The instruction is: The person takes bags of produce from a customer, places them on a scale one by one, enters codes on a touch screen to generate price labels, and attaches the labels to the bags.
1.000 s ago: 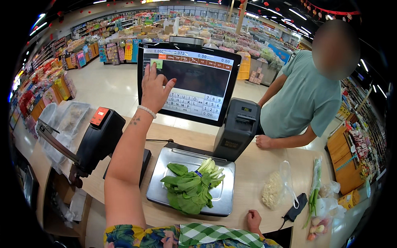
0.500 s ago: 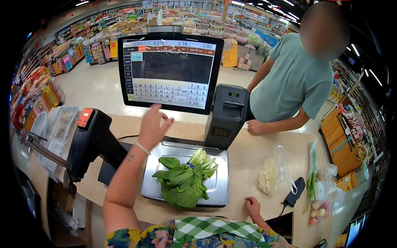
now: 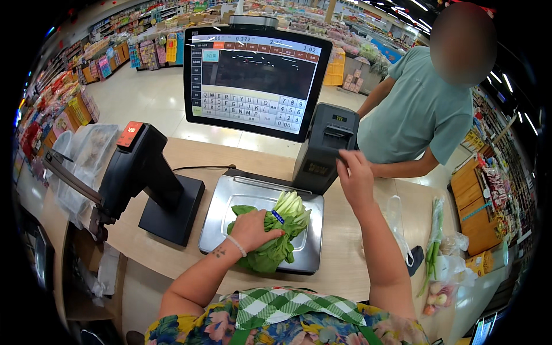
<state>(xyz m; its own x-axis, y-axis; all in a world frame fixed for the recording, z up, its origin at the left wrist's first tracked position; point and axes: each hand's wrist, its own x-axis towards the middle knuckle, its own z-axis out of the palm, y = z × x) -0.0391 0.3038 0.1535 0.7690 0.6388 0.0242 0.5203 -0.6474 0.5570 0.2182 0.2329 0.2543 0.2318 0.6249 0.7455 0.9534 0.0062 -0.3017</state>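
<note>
Wooden counter (image 3: 344, 253) carries a steel scale (image 3: 221, 221) near its front edge, a printer (image 3: 324, 150) at the scale's far-right corner. Leafy greens (image 3: 291, 229) lie on the scale under left hand (image 3: 252, 230), thumb apart; right hand (image 3: 356, 179), fingers bent, is by the printer. Whether either pinches, I cannot tell.

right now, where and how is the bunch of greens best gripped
Probably around the blue band, from above on the near side: the bunch of greens lies on the scale tray, gathered at that band, pale stems pointing away, leaves spreading under the left hand.
</note>
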